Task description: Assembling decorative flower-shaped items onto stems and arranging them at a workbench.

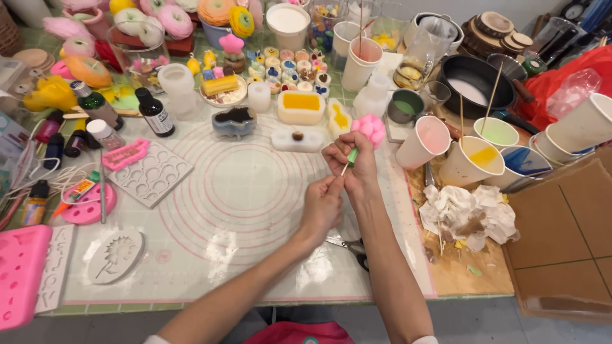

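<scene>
My right hand [352, 160] is closed around a small green piece [352, 156] above the white silicone mat [229, 185]. A thin white wick or stick [344, 169] runs down from the green piece to my left hand [322, 205], whose fingertips pinch its lower end. The two hands are close together, the left just below the right. A pink ball-shaped candle [370, 127] lies on the mat just beyond my right hand. Scissors [354, 248] lie partly hidden under my forearms.
Paper cups [475, 159] of coloured wax with sticks stand at right, next to crumpled paper [468, 213] and a black pan [475, 79]. Silicone moulds [150, 175], small bottles [154, 113] and a pink tray [19, 274] lie at left. Candles and jars crowd the far edge.
</scene>
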